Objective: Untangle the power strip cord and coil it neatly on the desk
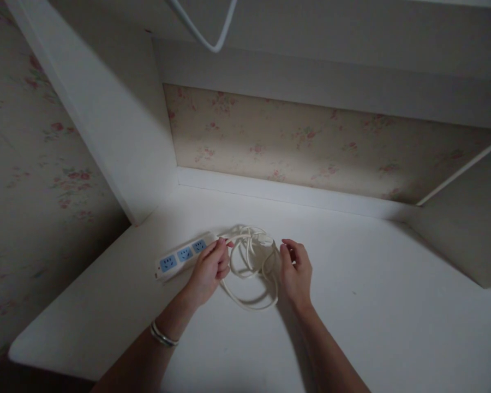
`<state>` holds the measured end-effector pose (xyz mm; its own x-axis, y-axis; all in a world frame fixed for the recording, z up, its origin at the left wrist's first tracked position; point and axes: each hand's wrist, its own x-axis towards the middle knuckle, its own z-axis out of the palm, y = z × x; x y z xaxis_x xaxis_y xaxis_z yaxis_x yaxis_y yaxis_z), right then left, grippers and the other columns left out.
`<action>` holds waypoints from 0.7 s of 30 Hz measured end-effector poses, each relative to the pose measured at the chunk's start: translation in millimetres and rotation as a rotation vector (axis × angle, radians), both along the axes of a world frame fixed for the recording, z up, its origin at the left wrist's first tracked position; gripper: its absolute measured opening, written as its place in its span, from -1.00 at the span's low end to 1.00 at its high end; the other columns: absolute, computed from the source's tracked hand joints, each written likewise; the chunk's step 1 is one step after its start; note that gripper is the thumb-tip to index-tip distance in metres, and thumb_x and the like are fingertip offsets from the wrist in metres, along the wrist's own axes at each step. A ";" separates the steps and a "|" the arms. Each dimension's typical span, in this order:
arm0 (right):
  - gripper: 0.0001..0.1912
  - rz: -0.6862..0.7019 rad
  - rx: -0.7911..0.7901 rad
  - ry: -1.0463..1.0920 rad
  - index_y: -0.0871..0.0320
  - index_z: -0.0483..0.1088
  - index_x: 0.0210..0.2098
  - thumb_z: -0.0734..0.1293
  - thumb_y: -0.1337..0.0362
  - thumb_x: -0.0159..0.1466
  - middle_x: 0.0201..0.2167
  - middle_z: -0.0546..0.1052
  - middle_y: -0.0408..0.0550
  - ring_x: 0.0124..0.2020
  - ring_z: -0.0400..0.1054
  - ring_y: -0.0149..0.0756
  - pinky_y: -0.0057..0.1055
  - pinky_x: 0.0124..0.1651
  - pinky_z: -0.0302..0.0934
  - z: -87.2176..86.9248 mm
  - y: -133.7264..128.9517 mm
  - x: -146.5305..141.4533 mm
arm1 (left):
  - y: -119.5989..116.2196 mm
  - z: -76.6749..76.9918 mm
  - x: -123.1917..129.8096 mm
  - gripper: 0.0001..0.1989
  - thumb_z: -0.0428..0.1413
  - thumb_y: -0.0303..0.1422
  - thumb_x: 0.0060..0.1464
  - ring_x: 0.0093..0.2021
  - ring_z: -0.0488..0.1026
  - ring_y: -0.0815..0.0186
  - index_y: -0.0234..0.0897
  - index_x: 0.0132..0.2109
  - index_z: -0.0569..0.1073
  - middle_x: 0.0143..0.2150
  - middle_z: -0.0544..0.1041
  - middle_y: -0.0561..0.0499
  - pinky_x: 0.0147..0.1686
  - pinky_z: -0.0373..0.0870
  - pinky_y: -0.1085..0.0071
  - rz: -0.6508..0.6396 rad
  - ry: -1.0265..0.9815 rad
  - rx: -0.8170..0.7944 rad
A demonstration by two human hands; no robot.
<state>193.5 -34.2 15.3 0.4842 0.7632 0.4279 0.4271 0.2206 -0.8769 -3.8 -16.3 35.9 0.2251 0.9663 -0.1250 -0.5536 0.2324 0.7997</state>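
A white power strip (179, 266) with blue socket panels lies at a slant on the white desk. My left hand (211, 268) is closed, pinching the cream power cord between thumb and fingers beside the strip's right end. From those fingers the cord runs right to a white plug (263, 239). Loose loops of the cord (245, 307) spread over the desk between both hands. Just right of the plug and loops, my right hand (298, 273) has its fingers loosely curled, thumb apart, with nothing visible in it.
The white desk (376, 305) has a raised back edge and a rounded front-left corner. White side panels (118, 109) stand left and right, with a shelf above. A white cable (216, 48) hangs down at the top. Floral wallpaper (270, 142) covers the wall.
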 end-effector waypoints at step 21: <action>-0.52 0.430 -0.570 0.437 0.20 0.37 -0.60 0.31 -0.10 0.16 -0.79 0.26 -0.20 -0.71 0.07 -0.46 -0.51 -0.62 -0.06 -1.3 6.9 41.8 | 1.8 7.6 -7.0 -0.61 0.18 -0.23 0.09 -0.63 -0.01 0.55 -0.24 -0.43 0.10 -0.55 0.04 0.21 -0.65 -0.10 0.57 0.109 -0.259 0.085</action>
<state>235.2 -27.4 14.0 0.1337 0.9620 -0.2379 0.0030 -0.2404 -0.9707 -10.8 -14.5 43.5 0.1335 0.9910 0.0055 -0.7596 0.0988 0.6428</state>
